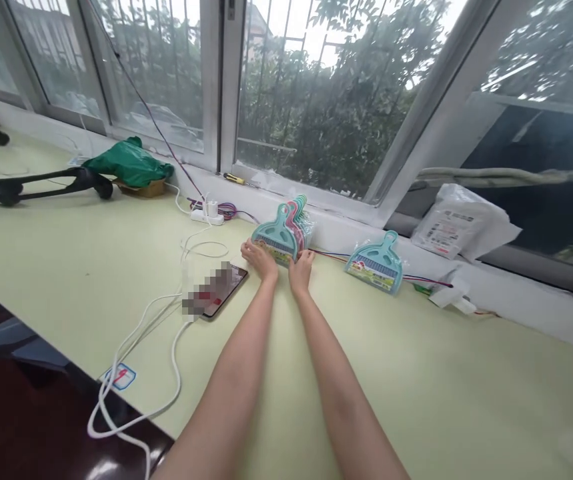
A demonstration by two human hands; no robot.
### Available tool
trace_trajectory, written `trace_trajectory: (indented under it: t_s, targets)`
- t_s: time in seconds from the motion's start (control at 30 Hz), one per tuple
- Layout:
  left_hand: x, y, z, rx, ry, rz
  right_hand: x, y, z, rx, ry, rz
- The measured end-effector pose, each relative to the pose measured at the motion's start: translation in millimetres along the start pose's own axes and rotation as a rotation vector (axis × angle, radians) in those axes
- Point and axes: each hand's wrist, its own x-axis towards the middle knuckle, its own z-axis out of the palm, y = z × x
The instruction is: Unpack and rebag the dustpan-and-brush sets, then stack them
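Several small dustpan sets in clear wrap, mint green and pink, stand in a stack (277, 233) against the wall below the window. My left hand (261, 260) grips the left lower side of the stack, fingers curled round its edge. On the right lower side, my right hand (301, 270) closes on the same stack. A separate mint-green dustpan set (377, 263) leans by itself to the right, apart from both hands. Near my left forearm lies a phone (226, 290) with a white cable, its screen partly blurred out.
White cables (179, 373) loop over the table (406, 393) on the left. A power strip (207, 217), a screwdriver (235, 179) and a green bag (129, 162) are along the wall. Plastic packaging (449, 223) sits on the right sill; a black frame-like object (49, 185) lies far left.
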Motion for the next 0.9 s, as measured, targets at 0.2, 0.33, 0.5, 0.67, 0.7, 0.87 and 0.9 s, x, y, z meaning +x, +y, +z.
trace_trajectory:
  t_s: [0.2,0.33,0.5,0.67,0.7,0.87,0.9]
  targets:
    - [-1,-3,14.8,-0.071,-0.28,0.048,8,5,9,-0.145,0.083,0.03]
    - [-5,-4,16.7,-0.095,-0.351,0.14,4,4,2,-0.153,0.096,0.021]
    - [-5,-2,10.5,-0.012,-0.396,0.192,-7,-6,-14,-0.117,0.085,0.027]
    - [-3,3,-0.1,0.032,-0.403,0.286,-43,-33,-41,-0.079,0.005,-0.027]
    - [-3,5,-2.6,0.028,-0.408,0.296,-56,-41,-50,-0.062,-0.037,-0.047]
    - [-6,14,-10.0,-0.001,-0.44,0.36,-157,-86,-131,0.067,-0.393,-0.087]
    - [-7,14,-9.8,-0.006,-0.443,0.37,-182,-93,-151,0.089,-0.505,-0.092]
